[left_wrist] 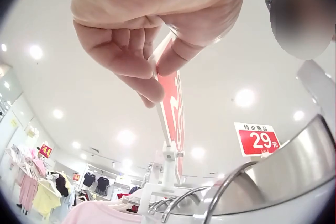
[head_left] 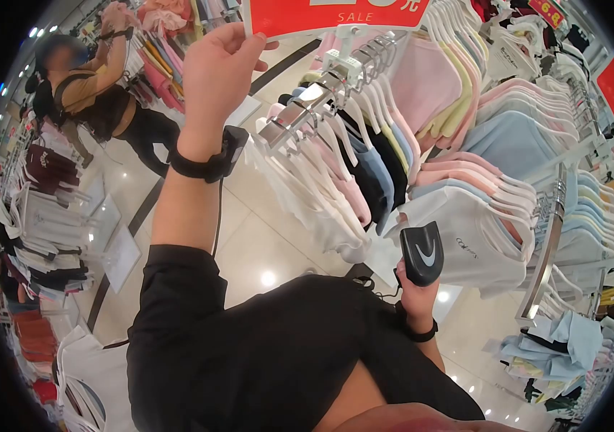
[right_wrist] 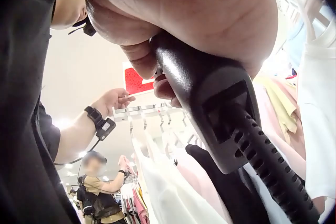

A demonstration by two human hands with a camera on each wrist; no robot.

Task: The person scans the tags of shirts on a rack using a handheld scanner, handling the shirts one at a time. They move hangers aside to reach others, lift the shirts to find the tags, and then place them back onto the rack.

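My left hand [head_left: 219, 78] pinches the lower left corner of a red and white sale sign [head_left: 296, 23] between thumb and fingers. In the left wrist view the sign [left_wrist: 172, 103] appears almost edge-on, standing on a white clip holder [left_wrist: 169, 163] fixed to the metal clothes rail [head_left: 294, 115]. My right hand [head_left: 420, 297] grips a black handheld barcode scanner [head_left: 422, 252] by its handle, low in front of the hanging clothes. A ribbed cable [right_wrist: 273, 169] leaves the handle's base in the right wrist view.
White, pink and black tops [head_left: 321, 194] hang from the rail on white hangers. A white printed shirt [head_left: 472, 245] hangs right beside the scanner. Another metal rail [head_left: 544, 266] stands at the right. A person [head_left: 105, 101] handles clothes at the far left.
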